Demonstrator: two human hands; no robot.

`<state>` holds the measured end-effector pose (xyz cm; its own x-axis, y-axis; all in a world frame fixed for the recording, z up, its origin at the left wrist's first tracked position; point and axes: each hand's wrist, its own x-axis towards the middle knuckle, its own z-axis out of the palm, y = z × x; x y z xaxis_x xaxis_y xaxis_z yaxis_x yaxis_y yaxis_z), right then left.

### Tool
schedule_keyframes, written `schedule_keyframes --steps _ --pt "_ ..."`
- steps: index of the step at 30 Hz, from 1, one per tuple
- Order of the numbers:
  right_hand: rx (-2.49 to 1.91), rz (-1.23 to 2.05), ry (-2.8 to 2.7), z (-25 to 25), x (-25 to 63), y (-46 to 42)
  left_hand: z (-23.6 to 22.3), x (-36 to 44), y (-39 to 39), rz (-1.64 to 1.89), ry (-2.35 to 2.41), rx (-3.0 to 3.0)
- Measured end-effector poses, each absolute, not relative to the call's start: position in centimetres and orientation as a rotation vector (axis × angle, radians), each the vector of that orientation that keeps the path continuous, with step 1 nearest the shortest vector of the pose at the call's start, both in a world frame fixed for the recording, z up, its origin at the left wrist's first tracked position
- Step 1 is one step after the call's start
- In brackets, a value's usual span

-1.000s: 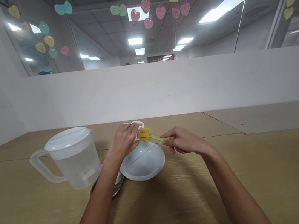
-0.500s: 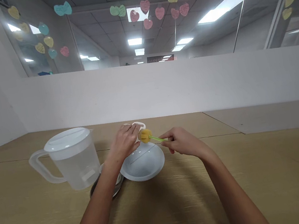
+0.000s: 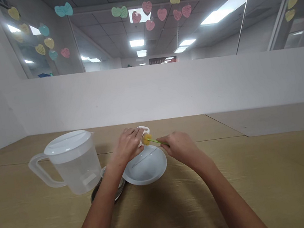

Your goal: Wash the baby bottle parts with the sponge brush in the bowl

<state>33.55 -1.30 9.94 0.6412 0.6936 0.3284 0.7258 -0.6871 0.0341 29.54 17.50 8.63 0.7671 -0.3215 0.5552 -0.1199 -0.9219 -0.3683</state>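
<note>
My left hand (image 3: 126,146) is wrapped round a small white cup (image 3: 142,131), held tilted above a white bowl (image 3: 146,168). Only the cup's handle and rim show past my fingers. My right hand (image 3: 178,146) pinches the thin green handle of a sponge brush (image 3: 147,139). The brush's yellow sponge head sits in the cup's mouth. Both hands hover over the bowl's far edge.
A clear plastic jug (image 3: 72,162) with a lid and handle stands at the left. A metal plate (image 3: 111,191) lies between jug and bowl, partly under my left forearm. The wooden table (image 3: 266,172) ends at a white partition wall (image 3: 165,88).
My right hand has moved left toward the cup, pushing the yellow sponge head deeper into it. The left hand and cup have stayed nearly still.
</note>
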Motion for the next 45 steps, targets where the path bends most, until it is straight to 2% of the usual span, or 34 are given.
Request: schedule_keyframes --steps 7,12,19,24,28,35,45 --pt "-2.841 -0.586 -1.284 8.8 34.2 0.0 8.3 29.9 16.6 -0.946 0.451 -2.791" --pt "-2.572 -0.476 -1.249 9.5 33.5 -1.1 8.6 29.8 19.3 -1.155 0.302 -2.817" --pt "-2.363 -0.293 -1.153 10.7 31.8 -2.4 8.2 30.0 21.9 -1.215 0.090 -2.795" --pt "-2.300 -0.455 -0.881 11.8 32.0 -4.8 8.1 29.8 23.1 -1.212 -0.006 -2.856" --pt "-2.277 -0.569 -0.680 12.1 33.4 -6.7 8.2 30.0 22.8 -1.121 0.160 -2.838" --pt "-2.177 -0.529 -0.602 12.0 34.8 -7.9 6.7 31.5 20.5 -0.938 0.404 -2.716" --pt "-2.139 -0.490 -0.545 12.2 34.9 -8.7 6.3 31.3 20.0 -1.070 0.430 -2.544"
